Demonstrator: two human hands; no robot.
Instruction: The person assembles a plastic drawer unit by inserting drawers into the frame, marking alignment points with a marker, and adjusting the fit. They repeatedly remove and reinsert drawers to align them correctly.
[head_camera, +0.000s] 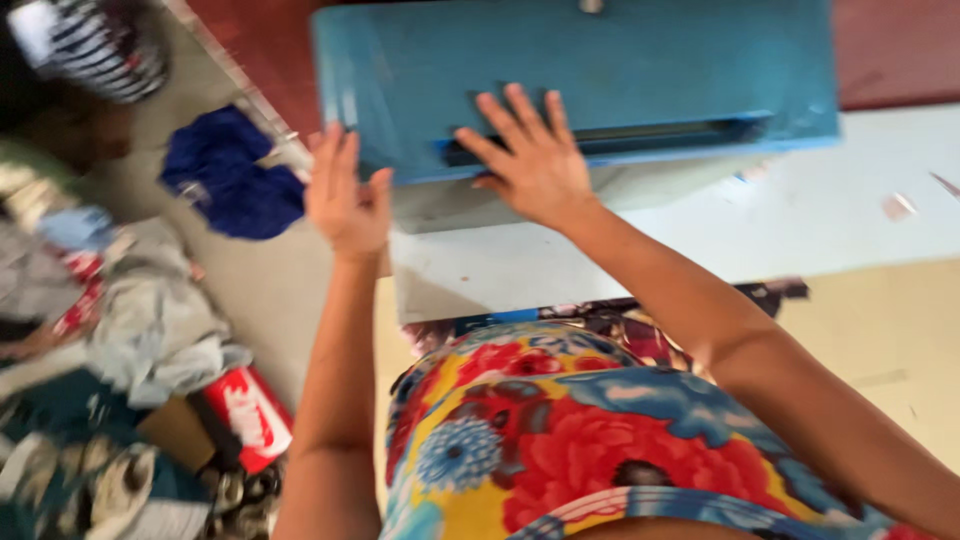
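A: Where are the hands?

B: Both are up at the blue box (600, 70), a painted metal one with a long dark slot (680, 132) along its front. It sits at the far edge of the pale surface (800, 220), straight ahead of the person.

A: And the right hand?

B: The right hand (530, 160) lies flat on the front of the box, fingers spread wide, palm down over the left end of the slot. Its grip is open; it pinches nothing.

A: The left?

B: The left hand (345, 195) is at the box's left corner, fingers straight and close together, thumb out. The picture is blurred, so I cannot tell whether it touches the box or is just beside it. It holds nothing.

A: What else is around?

B: A bright flowered garment (560, 440) in the foreground. On the floor (260, 280) to the left, a dark blue cloth (235, 180), a heap of pale clothes (150, 320), and a red cardboard box (250, 415).
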